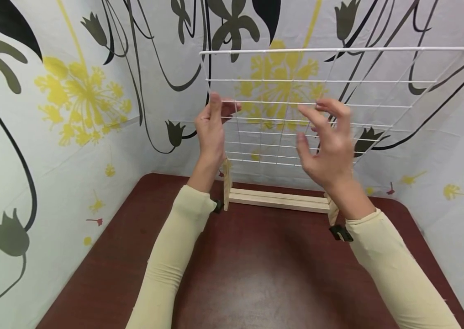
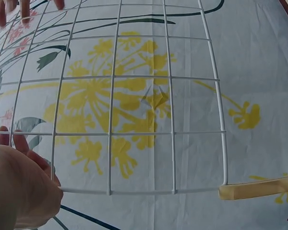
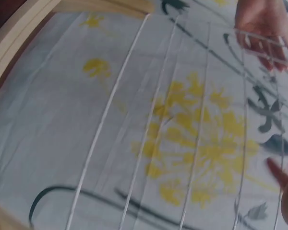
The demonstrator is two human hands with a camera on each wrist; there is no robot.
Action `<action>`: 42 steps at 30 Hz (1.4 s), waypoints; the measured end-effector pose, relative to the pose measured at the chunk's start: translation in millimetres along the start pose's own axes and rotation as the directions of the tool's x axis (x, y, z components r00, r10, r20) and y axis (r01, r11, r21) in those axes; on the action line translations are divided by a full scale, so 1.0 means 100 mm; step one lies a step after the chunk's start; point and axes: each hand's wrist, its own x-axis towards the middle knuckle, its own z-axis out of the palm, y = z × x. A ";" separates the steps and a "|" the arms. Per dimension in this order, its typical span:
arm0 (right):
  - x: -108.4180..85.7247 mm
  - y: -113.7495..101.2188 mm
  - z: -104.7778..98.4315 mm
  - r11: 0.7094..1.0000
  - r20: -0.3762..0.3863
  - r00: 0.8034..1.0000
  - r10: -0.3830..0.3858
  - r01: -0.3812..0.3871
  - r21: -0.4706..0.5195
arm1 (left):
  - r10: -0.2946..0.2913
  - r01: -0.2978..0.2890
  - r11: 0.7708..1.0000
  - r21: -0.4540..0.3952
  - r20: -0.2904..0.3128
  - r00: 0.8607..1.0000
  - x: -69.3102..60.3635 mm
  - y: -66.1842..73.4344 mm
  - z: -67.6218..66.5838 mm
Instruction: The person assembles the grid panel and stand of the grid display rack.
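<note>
A white wire grid panel (image 1: 297, 81) stands up from a pale wooden stand (image 1: 279, 201) at the back of the table. My left hand (image 1: 211, 130) holds the panel's left edge, thumb upright and fingers bent round behind the wires. The left wrist view shows that hand (image 2: 24, 187) at the panel's edge wire. In front of the panel is my right hand (image 1: 330, 144), fingers spread and loosely bent, with nothing visible between them. Its fingertips (image 2: 26, 12) show at the top left of the left wrist view. Whether they touch a wire, I cannot tell.
The dark red-brown table (image 1: 248, 274) spreads out below the arms. Behind and beside it hangs a pale cloth (image 1: 104, 196) with yellow and grey flowers, close behind the panel. A dark strap (image 1: 340, 233) shows by the right cuff and another dark piece (image 1: 217, 206) by the left cuff.
</note>
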 end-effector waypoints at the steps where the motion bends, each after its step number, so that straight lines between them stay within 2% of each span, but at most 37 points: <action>1: -0.01 0.01 -0.02 1.000 -0.092 0.996 0.016 -0.015 0.015 | -0.001 0.001 1.000 0.002 -0.004 1.000 0.00 0.00 0.00; 2: 0.00 0.02 -0.04 0.999 -0.186 0.982 0.032 -0.029 0.019 | 0.000 0.000 1.000 0.004 -0.005 1.000 0.01 0.00 0.00; 3: 0.02 0.02 -0.07 0.998 -0.286 0.957 0.057 -0.054 0.018 | -0.002 0.002 1.000 0.004 -0.005 1.000 0.01 0.00 0.00; 5: 0.09 0.03 -0.16 0.991 -0.439 0.889 0.131 -0.124 0.044 | -0.009 0.009 1.000 0.002 -0.006 1.000 0.03 0.00 0.01; 6: 0.14 0.03 -0.21 0.984 -0.490 0.854 0.177 -0.166 0.067 | -0.013 0.013 1.000 0.002 -0.006 1.000 0.03 0.00 0.01; 7: 0.19 0.03 -0.27 0.973 -0.522 0.821 0.229 -0.213 0.091 | -0.016 0.016 1.000 0.000 -0.007 1.000 0.04 0.00 0.02; 9: 0.28 0.05 -0.40 0.934 -0.533 0.769 0.353 -0.327 0.146 | -0.022 0.022 1.000 -0.007 -0.007 1.000 0.06 0.00 0.02; 12: 0.39 0.10 -0.53 0.838 -0.468 0.696 0.545 -0.471 0.275 | -0.030 0.030 0.999 -0.012 -0.011 0.999 0.08 0.00 0.03; 13: 0.42 0.13 -0.56 0.796 -0.440 0.664 0.605 -0.501 0.339 | -0.031 0.031 0.999 -0.014 -0.009 0.999 0.09 0.00 0.04; 15: 0.46 0.21 -0.61 0.674 -0.348 0.586 0.732 -0.548 0.495 | -0.032 0.032 0.999 -0.016 -0.004 0.999 0.11 0.00 0.04; 17: 0.46 0.30 -0.64 0.523 -0.235 0.498 0.835 -0.584 0.621 | -0.033 0.033 0.999 -0.013 0.003 0.999 0.12 0.00 0.04; 19: 0.44 0.39 -0.66 0.372 -0.106 0.415 0.904 -0.638 0.674 | -0.036 0.036 0.999 -0.008 0.008 0.999 0.14 -0.01 0.04; 20: 0.42 0.42 -0.66 0.313 -0.048 0.385 0.922 -0.667 0.676 | -0.041 0.041 0.999 -0.006 0.010 0.999 0.15 -0.02 0.04; 21: 0.39 0.46 -0.66 0.279 -0.004 0.370 0.929 -0.693 0.664 | -0.047 0.047 0.999 -0.002 0.010 0.999 0.16 -0.02 0.04; 23: 0.34 0.53 -0.63 0.254 0.042 0.368 0.929 -0.713 0.653 | -0.063 0.063 0.998 0.003 0.008 0.998 0.19 -0.03 0.05; 25: 0.31 0.59 -0.59 0.266 0.036 0.390 0.920 -0.690 0.674 | -0.080 0.080 0.997 0.006 0.007 0.997 0.22 -0.04 0.06; 26: 0.29 0.63 -0.57 0.281 0.022 0.409 0.912 -0.664 0.693 | -0.085 0.085 0.996 0.010 0.009 0.996 0.24 -0.04 0.06; 28: 0.28 0.69 -0.54 0.297 -0.005 0.436 0.900 -0.607 0.737 | -0.092 0.092 0.996 0.013 0.014 0.996 0.27 -0.04 0.08; 30: 0.27 0.76 -0.51 0.299 -0.028 0.446 0.894 -0.551 0.779 | -0.098 0.098 0.995 0.015 0.020 0.995 0.30 -0.05 0.08; 33: 0.26 0.82 -0.49 0.295 -0.042 0.448 0.893 -0.514 0.806 | -0.102 0.102 0.995 0.018 0.028 0.994 0.33 -0.06 0.09; 37: 0.25 0.86 -0.49 0.297 -0.042 0.442 0.896 -0.526 0.797 | -0.110 0.109 0.994 0.026 0.033 0.993 0.35 -0.08 0.08; 42: 0.22 0.89 -0.47 0.301 -0.030 0.454 0.891 -0.539 0.787 | -0.121 0.121 0.992 0.030 0.026 0.992 0.35 -0.11 0.07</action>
